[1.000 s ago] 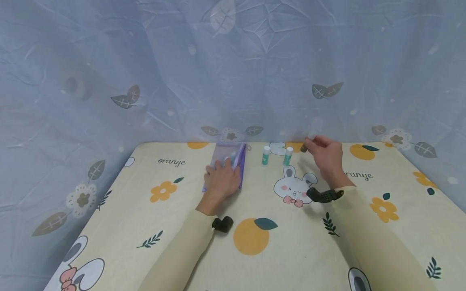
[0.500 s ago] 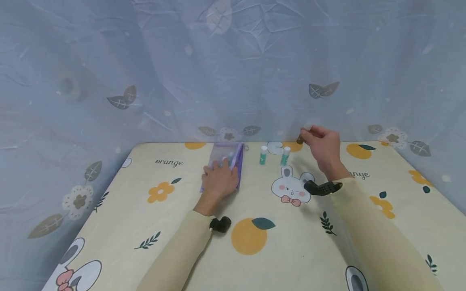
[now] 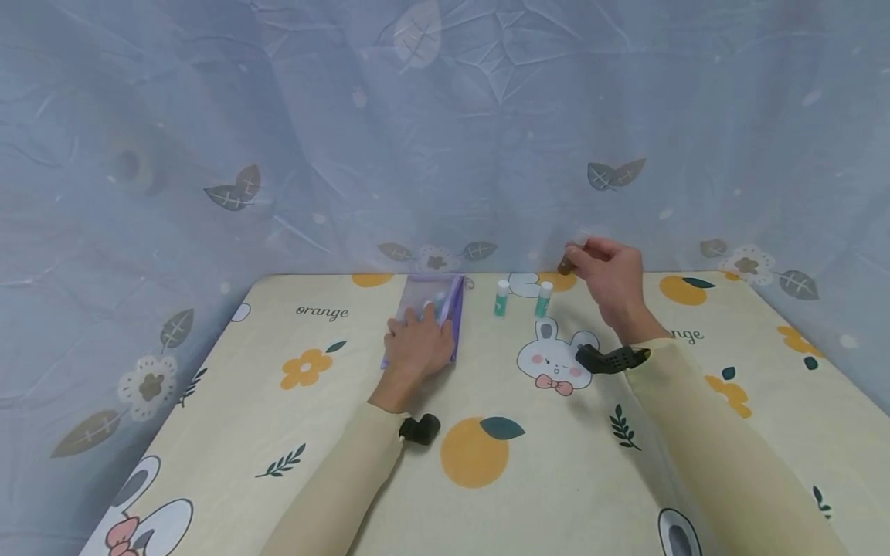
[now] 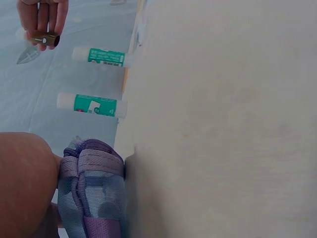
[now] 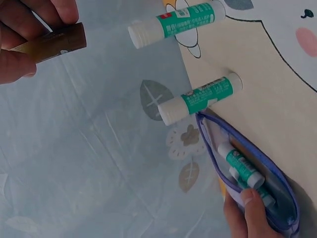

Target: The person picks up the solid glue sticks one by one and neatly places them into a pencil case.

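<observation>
My left hand (image 3: 419, 344) lies over a purple mesh zip pouch (image 3: 456, 309). Seen from the right wrist, its thumb and fingers grip the pouch's upper rim, and the opening gapes to the right. Two green-and-white glue sticks (image 5: 242, 166) show inside. Two more glue sticks stand upright to the pouch's right, one nearer glue stick (image 3: 501, 298) and one farther glue stick (image 3: 544, 300). My right hand (image 3: 612, 278), raised at the table's back edge, pinches a short brown tube (image 5: 62, 43) between thumb and fingers. Part of the tube is hidden by the fingers.
A cream patterned cloth (image 3: 334, 432) covers the table. Behind its back edge hangs a blue-grey patterned curtain (image 3: 445, 139). Black wrist cameras sit on both sleeves.
My right hand has risen and shifted slightly left with the brown tube. The left hand stays on the pouch, and the standing glue sticks have not moved.
</observation>
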The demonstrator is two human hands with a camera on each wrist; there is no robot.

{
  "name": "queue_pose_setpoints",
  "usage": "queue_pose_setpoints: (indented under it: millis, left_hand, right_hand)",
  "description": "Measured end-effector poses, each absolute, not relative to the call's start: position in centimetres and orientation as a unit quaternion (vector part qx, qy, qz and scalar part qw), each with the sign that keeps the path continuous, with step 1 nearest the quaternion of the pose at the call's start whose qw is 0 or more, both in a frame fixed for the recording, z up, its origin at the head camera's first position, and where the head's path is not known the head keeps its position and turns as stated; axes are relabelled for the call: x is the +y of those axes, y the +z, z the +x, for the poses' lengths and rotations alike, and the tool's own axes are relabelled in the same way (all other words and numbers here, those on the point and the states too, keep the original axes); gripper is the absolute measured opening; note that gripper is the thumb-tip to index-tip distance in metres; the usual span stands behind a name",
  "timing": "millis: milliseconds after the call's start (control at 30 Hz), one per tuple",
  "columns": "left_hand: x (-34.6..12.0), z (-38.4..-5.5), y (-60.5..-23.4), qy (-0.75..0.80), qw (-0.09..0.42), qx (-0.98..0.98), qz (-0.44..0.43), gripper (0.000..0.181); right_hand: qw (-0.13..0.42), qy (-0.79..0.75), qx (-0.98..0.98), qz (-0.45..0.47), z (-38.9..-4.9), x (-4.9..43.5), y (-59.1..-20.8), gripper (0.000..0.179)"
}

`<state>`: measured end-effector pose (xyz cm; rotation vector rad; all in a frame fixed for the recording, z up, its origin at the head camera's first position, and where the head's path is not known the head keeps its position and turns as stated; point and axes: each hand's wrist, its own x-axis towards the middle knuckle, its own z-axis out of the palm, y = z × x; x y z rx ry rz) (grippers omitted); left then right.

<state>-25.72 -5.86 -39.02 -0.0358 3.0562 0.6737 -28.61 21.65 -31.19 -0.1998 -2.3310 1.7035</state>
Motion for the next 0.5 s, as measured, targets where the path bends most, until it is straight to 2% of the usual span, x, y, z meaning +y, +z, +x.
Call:
queue_pose_setpoints:
  millis: [500]
  left_hand:
    - [-6.1,-25.5,-38.6,0.231,0.009,0.973,-0.01,0.062]
  right_hand:
    - [0.112,0.605,-0.787,-0.036,-28.5,19.7,-30.9,0.042]
